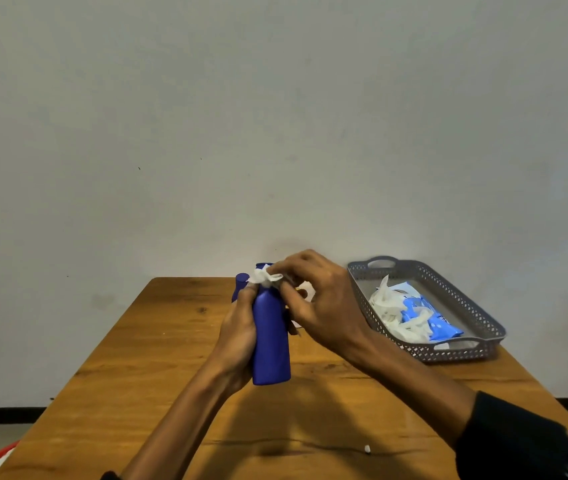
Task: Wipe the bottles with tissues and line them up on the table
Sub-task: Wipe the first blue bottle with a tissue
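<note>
My left hand point(237, 336) grips a blue bottle point(271, 341) around its body and holds it above the wooden table point(137, 393), tilted slightly. My right hand point(317, 303) pinches a crumpled white tissue point(264, 275) against the bottle's top end. A second blue bottle point(240, 284) stands behind, mostly hidden by my left hand. Something white point(305, 289) shows behind my right fingers; what it is I cannot tell.
A grey perforated tray point(466, 306) sits at the table's right, holding a blue tissue pack point(428, 315) and loose white tissues point(388, 311). A small white scrap point(367, 449) lies near the front edge. The wall stands right behind the table's far edge.
</note>
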